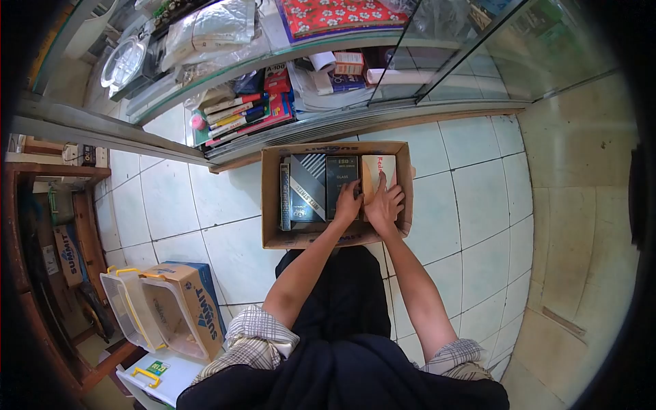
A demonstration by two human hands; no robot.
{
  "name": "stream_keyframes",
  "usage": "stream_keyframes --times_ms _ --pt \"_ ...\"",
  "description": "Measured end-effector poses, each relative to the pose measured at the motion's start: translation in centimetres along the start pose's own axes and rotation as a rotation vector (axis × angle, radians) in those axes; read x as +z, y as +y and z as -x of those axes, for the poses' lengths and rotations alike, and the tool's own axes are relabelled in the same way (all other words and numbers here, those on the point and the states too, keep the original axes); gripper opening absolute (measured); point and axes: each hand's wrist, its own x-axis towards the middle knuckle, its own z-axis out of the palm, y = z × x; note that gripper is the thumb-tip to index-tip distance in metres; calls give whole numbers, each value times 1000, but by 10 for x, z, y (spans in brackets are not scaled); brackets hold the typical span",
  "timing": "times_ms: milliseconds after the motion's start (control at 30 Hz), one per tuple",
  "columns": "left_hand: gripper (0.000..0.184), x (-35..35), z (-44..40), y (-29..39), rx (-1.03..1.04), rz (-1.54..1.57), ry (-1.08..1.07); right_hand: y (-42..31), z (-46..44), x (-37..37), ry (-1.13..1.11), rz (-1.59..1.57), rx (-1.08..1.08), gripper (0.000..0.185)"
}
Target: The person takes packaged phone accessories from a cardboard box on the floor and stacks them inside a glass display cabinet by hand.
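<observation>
An open cardboard carton (404,236) stands on the floor in front of my knees, with smaller boxes packed upright in it. At its right end is a white box with red lettering (370,167). My right hand (384,206) lies on this box, index finger stretched forward and the other fingers spread. Beside it my left hand (348,203) touches the right edge of a black box marked "ESD" and "GLASS" (339,171); its fingers are slightly bent and apart, the tips partly hidden by the gap. Left of that stands a dark box with diagonal stripes (304,181).
A glass-fronted cabinet (328,126) with pens, papers and packets is just beyond the carton. To the left are clear plastic bins (130,307), a "SUMMIT" carton (195,297), a white lidded container (147,383) and a wooden shelf (89,273). A pale wall stands on the right.
</observation>
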Motion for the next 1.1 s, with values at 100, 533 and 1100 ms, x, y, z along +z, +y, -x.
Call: stream_keyframes --times_ms 100,533,1100 --pt "43 -2 2 6 -3 49 30 -3 3 -3 81 -25 7 68" --pt "61 -94 92 128 63 708 -233 -45 95 -157 309 -216 -207 81" --pt "67 -297 237 424 870 727 -15 -122 215 -437 1014 -450 -1382 60"
